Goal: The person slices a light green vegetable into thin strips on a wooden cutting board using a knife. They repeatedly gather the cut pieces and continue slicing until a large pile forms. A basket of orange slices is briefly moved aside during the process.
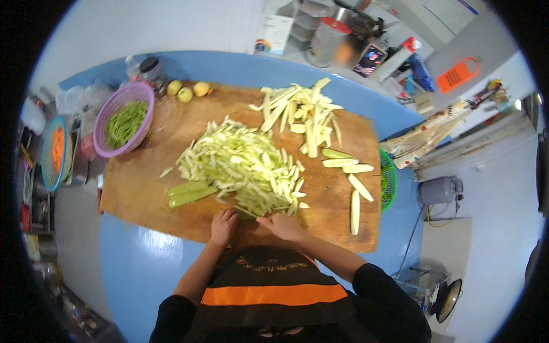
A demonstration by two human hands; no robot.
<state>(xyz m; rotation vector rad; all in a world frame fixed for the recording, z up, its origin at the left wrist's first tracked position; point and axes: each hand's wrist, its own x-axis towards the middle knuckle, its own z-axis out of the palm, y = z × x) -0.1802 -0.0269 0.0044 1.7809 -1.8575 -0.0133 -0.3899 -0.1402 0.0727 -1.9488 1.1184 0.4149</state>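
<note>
A knife (245, 212) is in my right hand (283, 227), its blade seen edge-on and partly blurred near the board's front edge. Close beside the blade, my left hand (224, 224) rests low with curled fingers; what lies under them is hidden. Just beyond both hands spreads a large heap of sliced pale green squash (240, 158). Two long green squash pieces (193, 195) lie side by side to the heap's left. Everything rests on a big wooden cutting board (141, 188).
Squash strips (304, 111) are piled at the back right, with several squash lengths (355, 212) along the right. A purple basket of green shreds (124, 120) stands left, near round yellowish fruits (185, 94). A green basket (388, 180) sits beyond the right edge.
</note>
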